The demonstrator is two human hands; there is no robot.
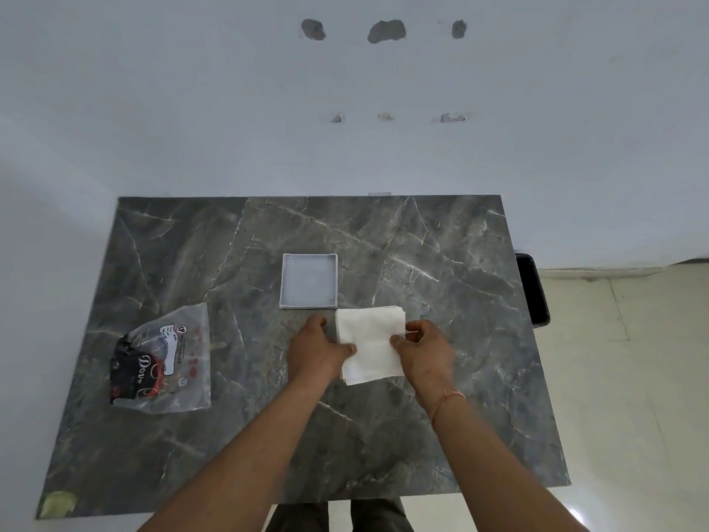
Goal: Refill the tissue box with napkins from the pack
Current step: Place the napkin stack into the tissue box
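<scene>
A stack of white napkins (370,341) lies on the grey marble table (441,416), just right of centre. My left hand (316,349) pinches the stack's left edge. My right hand (422,349) grips its right edge, lifting a corner of the top sheets. A shallow clear plastic tissue box (309,281) with nothing in it sits open just beyond the stack, to its upper left. The napkin pack (163,362), a crumpled clear plastic bag with black and red print, lies flat at the table's left.
The table stands against a white wall on its far and left sides. A black bin (533,289) stands on the floor off the right edge. Cream floor tiles (621,378) run along the right.
</scene>
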